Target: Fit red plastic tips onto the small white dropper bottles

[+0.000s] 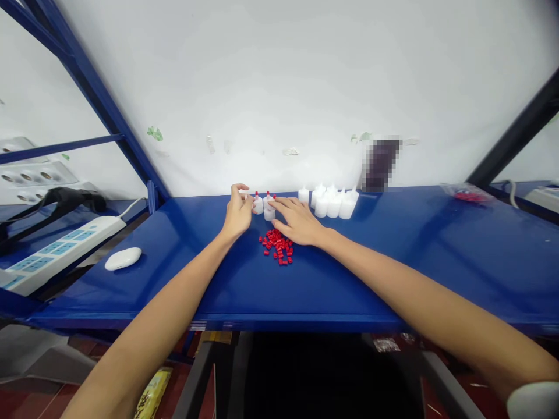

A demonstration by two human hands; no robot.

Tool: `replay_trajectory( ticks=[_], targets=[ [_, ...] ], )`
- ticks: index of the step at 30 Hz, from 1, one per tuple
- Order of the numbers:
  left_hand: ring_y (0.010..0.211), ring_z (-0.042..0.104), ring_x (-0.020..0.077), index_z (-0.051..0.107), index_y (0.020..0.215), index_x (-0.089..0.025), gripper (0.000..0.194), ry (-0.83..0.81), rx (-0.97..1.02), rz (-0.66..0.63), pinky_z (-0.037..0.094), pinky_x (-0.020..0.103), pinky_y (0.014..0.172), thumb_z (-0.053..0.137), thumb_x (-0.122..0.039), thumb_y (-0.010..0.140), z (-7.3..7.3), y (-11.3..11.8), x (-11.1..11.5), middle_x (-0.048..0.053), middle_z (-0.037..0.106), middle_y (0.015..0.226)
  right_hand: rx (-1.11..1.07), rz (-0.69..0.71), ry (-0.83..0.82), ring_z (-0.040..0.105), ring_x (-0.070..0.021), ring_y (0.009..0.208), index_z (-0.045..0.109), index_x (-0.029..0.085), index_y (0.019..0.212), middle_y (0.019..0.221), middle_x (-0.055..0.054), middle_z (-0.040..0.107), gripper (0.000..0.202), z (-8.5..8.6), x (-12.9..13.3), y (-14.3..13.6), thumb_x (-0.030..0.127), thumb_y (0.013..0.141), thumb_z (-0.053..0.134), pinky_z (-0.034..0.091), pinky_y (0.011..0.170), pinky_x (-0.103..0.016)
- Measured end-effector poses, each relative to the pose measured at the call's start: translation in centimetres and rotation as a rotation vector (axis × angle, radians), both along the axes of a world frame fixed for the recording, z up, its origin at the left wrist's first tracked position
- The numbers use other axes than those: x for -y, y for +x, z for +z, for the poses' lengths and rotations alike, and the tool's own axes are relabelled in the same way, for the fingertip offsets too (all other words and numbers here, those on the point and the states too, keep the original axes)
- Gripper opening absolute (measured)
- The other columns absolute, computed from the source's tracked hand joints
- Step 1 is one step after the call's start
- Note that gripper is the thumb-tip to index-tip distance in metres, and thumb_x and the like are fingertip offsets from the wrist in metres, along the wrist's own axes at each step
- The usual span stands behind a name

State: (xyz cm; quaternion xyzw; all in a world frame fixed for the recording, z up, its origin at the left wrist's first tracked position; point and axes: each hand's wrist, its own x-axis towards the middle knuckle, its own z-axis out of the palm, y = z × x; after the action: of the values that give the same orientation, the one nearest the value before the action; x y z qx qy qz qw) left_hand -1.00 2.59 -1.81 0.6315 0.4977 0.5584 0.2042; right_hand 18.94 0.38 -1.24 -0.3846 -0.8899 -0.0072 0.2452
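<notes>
Small white bottles with red caps [258, 205] stand close together near the back of the blue table, between my hands. My left hand [238, 214] is at their left side, fingers bent and apart, with fingertips beside the leftmost bottle. From the right, my right hand [300, 222] reaches to the front capped bottle [269, 215], its fingers and thumb closed about that bottle's right side. Part of the bottle is hidden by the fingers. In front of the bottles lies a loose pile of small red caps [279, 245].
Several white bottles without red caps [334, 205] are grouped right of my right hand. A pixelated dark object [381, 166] leans on the wall. A white case [123, 258] and a power strip [61, 250] lie left. A clear bag with red pieces [468, 195] is far right.
</notes>
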Motion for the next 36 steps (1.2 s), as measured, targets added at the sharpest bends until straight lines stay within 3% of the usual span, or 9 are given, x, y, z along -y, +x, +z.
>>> replay_trajectory(
  ticks=[8,12,18,22,26,28,31,36],
  targets=[
    [0.055,0.05,0.0099,0.049,0.104,-0.022,0.016,0.156,-0.08,-0.032,0.041,0.022,0.057,0.041,-0.023,0.091,1.1,0.3,1.0,-0.003,0.059,0.07,0.061,0.056,-0.009,0.042,-0.0337,0.128,0.045,0.018,0.143,0.149,-0.011,0.045,0.051,0.5,-0.4,-0.4,0.037,0.095,0.041,0.038,0.1,-0.054],
    [0.056,0.05,0.0113,0.053,0.099,-0.021,0.015,0.106,-0.134,-0.107,0.041,0.022,0.059,0.042,-0.024,0.088,1.1,0.0,1.1,-0.004,0.056,0.065,0.098,0.078,-0.02,0.045,-0.0353,0.124,0.046,0.02,0.142,0.149,-0.013,0.044,0.05,0.5,-0.8,-0.5,0.037,0.096,0.042,0.041,0.096,-0.056],
    [0.046,0.043,0.0121,0.057,0.089,-0.02,0.014,0.031,-0.35,0.101,0.032,0.024,0.054,0.046,-0.019,0.08,0.7,-0.3,1.2,-0.006,0.051,0.052,0.099,0.034,-0.012,0.05,-0.0357,0.116,0.042,0.027,0.146,0.137,-0.016,0.048,0.051,0.7,-1.6,-0.9,0.045,0.097,0.041,0.045,0.091,-0.054],
    [0.045,0.042,0.0132,0.059,0.087,-0.021,0.013,0.024,-0.457,0.15,0.03,0.025,0.055,0.049,-0.019,0.078,0.8,0.1,1.6,-0.007,0.045,0.047,0.046,0.058,0.107,0.051,-0.031,0.113,0.041,0.026,0.146,0.132,-0.013,0.052,0.05,1.8,-1.1,1.4,0.035,0.097,0.04,0.044,0.093,-0.048],
    [0.047,0.044,0.0136,0.06,0.091,-0.021,0.015,0.007,-0.524,0.04,0.031,0.026,0.057,0.049,-0.02,0.081,1.0,1.1,2.3,-0.006,0.05,0.052,0.121,-0.147,0.274,0.045,-0.0402,0.118,0.054,0.02,0.134,0.133,-0.018,0.052,0.044,3.2,-0.5,5.7,0.026,0.091,0.045,0.036,0.093,-0.057],
    [0.048,0.043,0.0135,0.06,0.091,-0.021,0.015,0.006,-0.544,-0.011,0.031,0.026,0.057,0.048,-0.02,0.081,1.1,1.6,2.7,-0.006,0.05,0.053,0.165,-0.227,0.279,0.043,-0.043,0.118,0.056,0.019,0.132,0.127,-0.019,0.057,0.044,3.4,-0.6,7.4,0.028,0.089,0.048,0.034,0.092,-0.061],
    [0.048,0.043,0.0124,0.06,0.088,-0.021,0.013,0.024,-0.532,-0.026,0.03,0.025,0.057,0.049,-0.022,0.083,1.3,2.1,3.1,-0.006,0.05,0.053,0.204,-0.232,0.219,0.047,-0.0403,0.114,0.061,0.018,0.124,0.114,-0.017,0.062,0.04,2.7,-0.9,8.5,0.031,0.089,0.048,0.036,0.091,-0.059],
    [0.046,0.043,0.0125,0.059,0.081,-0.019,0.026,0.034,-0.258,-0.001,0.032,0.025,0.054,0.042,-0.035,0.091,1.5,2.1,3.0,-0.006,0.045,0.047,0.043,-0.014,0.067,0.055,-0.0291,0.108,0.057,0.02,0.129,0.118,-0.013,0.056,0.044,1.3,-0.2,7.6,0.027,0.086,0.051,0.045,0.095,-0.046]
  ],
)
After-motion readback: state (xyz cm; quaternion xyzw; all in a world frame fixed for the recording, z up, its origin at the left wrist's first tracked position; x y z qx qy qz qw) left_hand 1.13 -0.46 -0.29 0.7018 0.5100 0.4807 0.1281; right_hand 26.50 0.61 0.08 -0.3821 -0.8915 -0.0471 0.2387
